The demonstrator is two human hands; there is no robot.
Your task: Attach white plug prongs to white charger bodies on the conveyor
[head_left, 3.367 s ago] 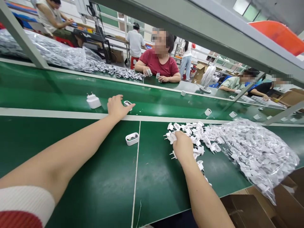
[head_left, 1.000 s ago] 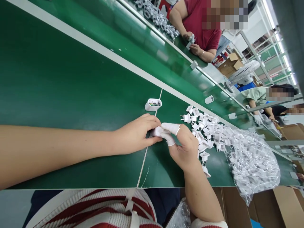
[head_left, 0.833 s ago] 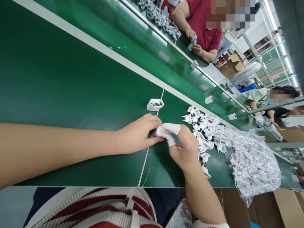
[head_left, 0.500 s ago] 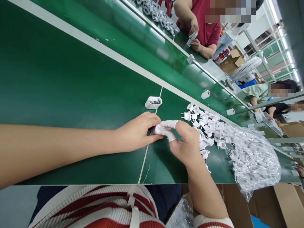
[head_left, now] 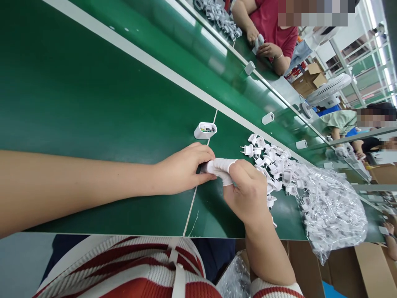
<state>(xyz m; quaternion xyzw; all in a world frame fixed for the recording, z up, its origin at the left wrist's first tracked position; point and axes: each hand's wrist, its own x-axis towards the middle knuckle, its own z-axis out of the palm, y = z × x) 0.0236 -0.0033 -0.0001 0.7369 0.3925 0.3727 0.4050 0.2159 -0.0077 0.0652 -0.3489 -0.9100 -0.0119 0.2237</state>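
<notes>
Green work surface (head_left: 93, 116), glossy, split by a thin pale seam running from the near edge toward a white strip along the far side. At the seam, close to the near edge, both hands meet over a small white part (head_left: 204, 167), mostly hidden between the fingers; its exact shape cannot be told. Left hand (head_left: 182, 169): fingers curled and pressed together around the part, thumb underneath, forearm lying along the near edge. Right hand (head_left: 248, 194): forefinger and thumb wear white finger cots (head_left: 221, 164) and pinch the same part from the right; the remaining fingers are folded back. Just beyond the hands, an open white charger shell (head_left: 205, 130) sits right at the seam, hollow side up, some coloured bits inside. Right of the right hand, a loose heap of white plug pieces (head_left: 273, 165) with metal prongs spreads toward a clear plastic bag (head_left: 331, 211) full of the same, at the near right corner, overhanging the edge. Cardboard box (head_left: 372, 269) below that corner. Past the white strip, single white housings (head_left: 268, 118) lie spaced along the conveyor belt (head_left: 192, 45). At its far side a person in a red shirt (head_left: 273, 29) holds a white piece in both hands. Further workers sit at the right, beside a white fan (head_left: 328, 89).
</notes>
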